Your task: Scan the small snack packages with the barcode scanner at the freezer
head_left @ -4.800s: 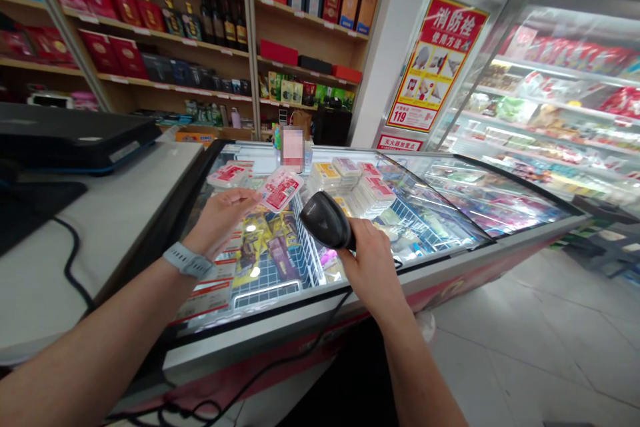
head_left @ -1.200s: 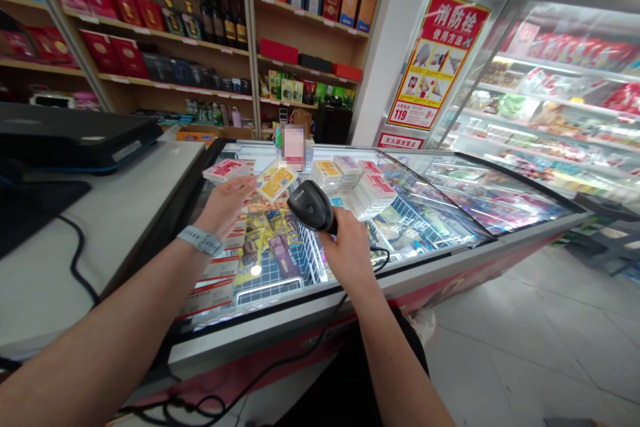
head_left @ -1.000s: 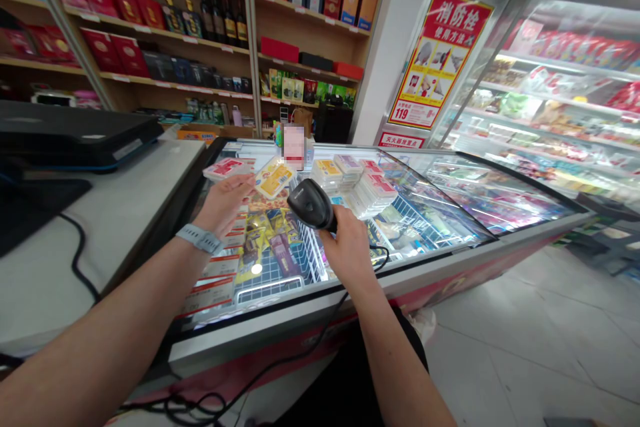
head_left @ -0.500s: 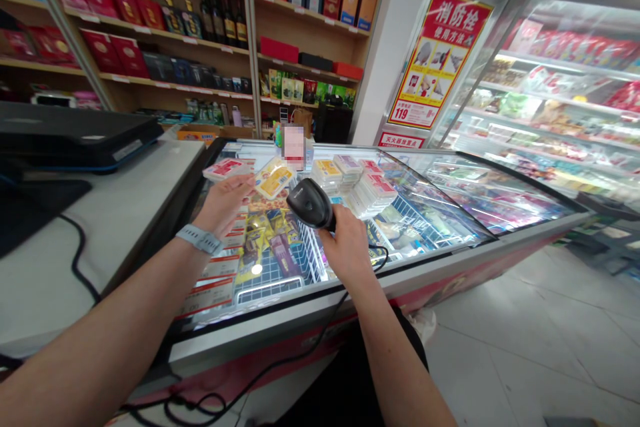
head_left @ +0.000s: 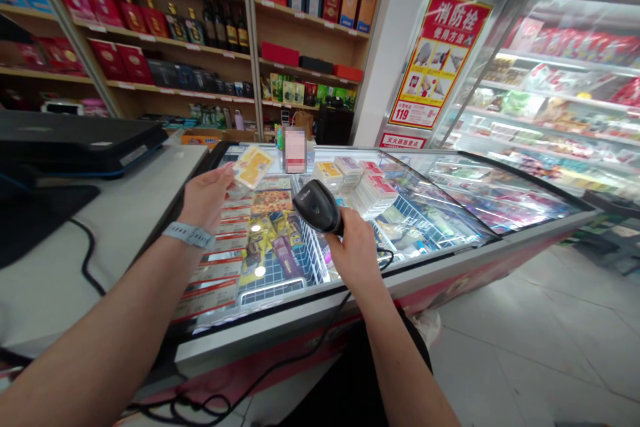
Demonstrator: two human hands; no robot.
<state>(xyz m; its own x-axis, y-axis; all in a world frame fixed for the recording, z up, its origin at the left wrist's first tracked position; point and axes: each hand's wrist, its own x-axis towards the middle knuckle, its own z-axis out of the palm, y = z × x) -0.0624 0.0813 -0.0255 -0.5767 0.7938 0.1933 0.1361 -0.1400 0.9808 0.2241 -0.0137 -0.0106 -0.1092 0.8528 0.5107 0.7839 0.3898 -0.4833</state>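
Pinched in my left hand (head_left: 206,199) is a flat clear package with a yellow label (head_left: 253,168), held tilted above the left end of the glass-topped freezer (head_left: 440,243). My right hand (head_left: 354,247) is wrapped round the handle of a black barcode scanner (head_left: 317,205), whose head points up and left toward the package. The scanner's cable (head_left: 320,347) hangs down over the freezer's front edge. Right of the scanner, several stacks of similar flat packages (head_left: 373,192) with red, yellow and purple labels stand on the glass.
To the left is a grey counter (head_left: 150,177) with a black device (head_left: 75,143) on it. Price labels (head_left: 217,273) line the freezer's left side. Shelves of bottles and boxes (head_left: 280,47) rise behind. A lit display fridge (head_left: 565,87) stands at the right.
My left hand has moved left with the yellow-labelled package, over where a red-labelled package lay. The scanner stays in my right hand, at nearly the same place.
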